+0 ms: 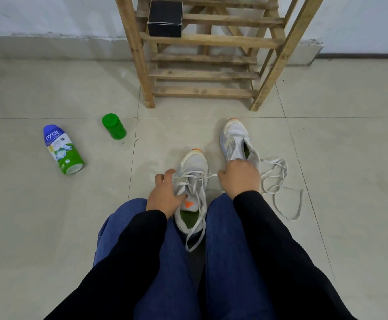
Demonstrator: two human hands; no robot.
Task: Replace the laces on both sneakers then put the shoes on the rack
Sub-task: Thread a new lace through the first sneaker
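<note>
1. Looking down from the head view, the near sneaker (pixel 194 165) lies on the tiled floor (pixel 50 215) between the person's knees, its long axis running straight away from the body, toe toward the rack (pixel 140 65).
2. This shoe's lace is threaded loosely through the eyelets, with slack ends trailing back past the heel.
3. The left hand (pixel 165 195) grips the near sneaker from its left side, fingers curled over the upper and thumb by the tongue.
4. The far sneaker (pixel 233 139) stands just ahead and to the right, also toe toward the rack, with its eyelets bare.
5. The right hand (pixel 240 177) covers the far sneaker's heel end. Only its back shows, so I cannot tell whether it clasps the collar or merely rests there; a strand from the near sneaker seems to reach its thumb.
6. A loose lace (pixel 278 181) lies tangled on the floor just right of that hand, which makes the right hand plainly the nearer one for picking it up.
7. Both shoes sit on the floor, well short of the rack, whose upper shelf carries a black box (pixel 165 18).
8. A green bottle (pixel 114 127) and a powder bottle (pixel 62 150) lie well to the left.
</note>
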